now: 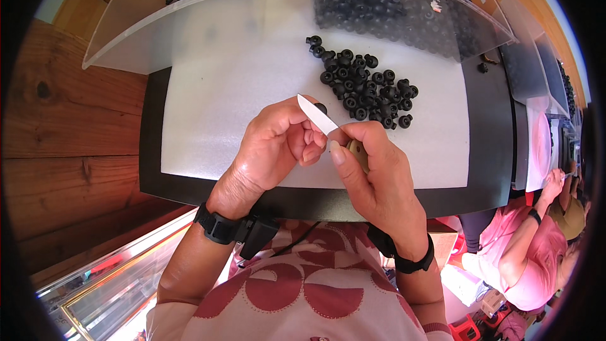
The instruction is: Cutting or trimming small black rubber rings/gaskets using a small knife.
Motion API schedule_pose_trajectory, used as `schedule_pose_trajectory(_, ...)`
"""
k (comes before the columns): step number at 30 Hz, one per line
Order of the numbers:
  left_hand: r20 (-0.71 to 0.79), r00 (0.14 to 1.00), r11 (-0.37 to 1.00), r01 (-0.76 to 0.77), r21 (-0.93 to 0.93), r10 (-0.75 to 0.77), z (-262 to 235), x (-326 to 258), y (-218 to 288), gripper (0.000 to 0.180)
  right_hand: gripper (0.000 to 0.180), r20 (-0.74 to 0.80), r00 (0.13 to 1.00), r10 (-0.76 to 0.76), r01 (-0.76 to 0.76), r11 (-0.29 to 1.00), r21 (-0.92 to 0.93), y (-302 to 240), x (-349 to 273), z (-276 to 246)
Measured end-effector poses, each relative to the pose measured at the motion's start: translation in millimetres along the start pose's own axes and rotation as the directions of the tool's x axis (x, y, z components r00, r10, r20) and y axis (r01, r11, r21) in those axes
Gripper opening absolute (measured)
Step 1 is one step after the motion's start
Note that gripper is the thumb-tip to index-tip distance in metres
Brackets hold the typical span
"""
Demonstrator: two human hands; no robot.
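A wooden bench (69, 126) fills the left of the view, and on it lies a black mat (486, 151) topped by a white foam sheet (227, 101). Two clear plastic bins stand at the far edge: the left bin (158, 25) holds a few black parts, and the right bin (442, 31) is packed with many of them. At the right rim another person in a pink top (536, 246) works at the next station. On the foam sheet, just beyond the hands, lies a loose pile of small black rubber parts (363, 88). The left hand (274, 145) is curled, its fingertips pinching one small black part (321, 108) that is mostly hidden. The right hand (379, 180) is closed around the tan handle of a small knife (319, 117), whose white blade points up and left, its tip right against the pinched part. Both wrists wear black bands.
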State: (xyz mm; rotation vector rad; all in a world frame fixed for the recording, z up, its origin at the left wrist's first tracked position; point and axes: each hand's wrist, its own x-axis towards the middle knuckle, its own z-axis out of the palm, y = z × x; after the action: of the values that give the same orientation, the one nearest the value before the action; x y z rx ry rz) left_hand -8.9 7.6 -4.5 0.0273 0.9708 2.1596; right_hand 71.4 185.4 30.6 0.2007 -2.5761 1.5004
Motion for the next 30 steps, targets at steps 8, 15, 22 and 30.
schedule_pose_trajectory(8,0.009,0.999,0.999,-0.031,0.040,0.031,0,-1,-1,0.028,0.016,0.025,1.000,-0.002,0.001,1.000,0.027,0,1,-1)
schedule_pose_trajectory(15,-0.057,0.996,0.994,-0.056,0.091,0.061,4,-2,-1,0.031,0.014,0.023,0.999,0.023,-0.024,0.998,0.051,0,4,0)
schedule_pose_trajectory(22,-0.004,0.998,0.992,-0.060,0.111,0.061,7,-1,4,0.032,0.020,0.001,0.993,0.121,-0.120,0.984,0.135,4,6,-4)
schedule_pose_trajectory(30,-0.020,0.999,0.993,-0.038,0.112,0.040,17,-3,5,0.027,0.031,-0.057,0.989,0.133,-0.109,0.944,0.313,-2,12,3)
